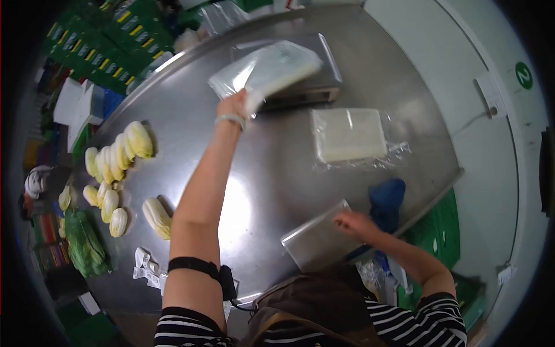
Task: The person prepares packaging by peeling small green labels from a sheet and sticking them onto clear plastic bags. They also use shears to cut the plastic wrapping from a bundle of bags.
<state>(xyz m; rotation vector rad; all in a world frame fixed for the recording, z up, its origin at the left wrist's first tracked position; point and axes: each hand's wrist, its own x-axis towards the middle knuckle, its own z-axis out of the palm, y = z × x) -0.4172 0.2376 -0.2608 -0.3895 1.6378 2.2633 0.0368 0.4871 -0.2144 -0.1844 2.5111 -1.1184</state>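
Note:
My left hand (233,106) reaches to the far side of the steel table, its fingers closed on the near corner of a stack of clear plastic bags (272,66). That stack lies tilted over a flat metal device (329,63), which looks like a scale and is partly hidden beneath it. Close to my body, my right hand (355,225) has curled fingers at the right edge of a flat clear plastic bag (315,237). What those fingers hold, if anything, is too small to make out. A blue cloth or glove-like bundle (387,199) lies beside my right hand.
Another pack of clear bags (349,136) rests on the steel table (272,156). Several pale chicory-like heads (118,153) lie at the left, with one apart (156,218). White labels (147,269) sit at the near left. Green crates (110,40) stand beyond; a white wall (485,144) bounds the right.

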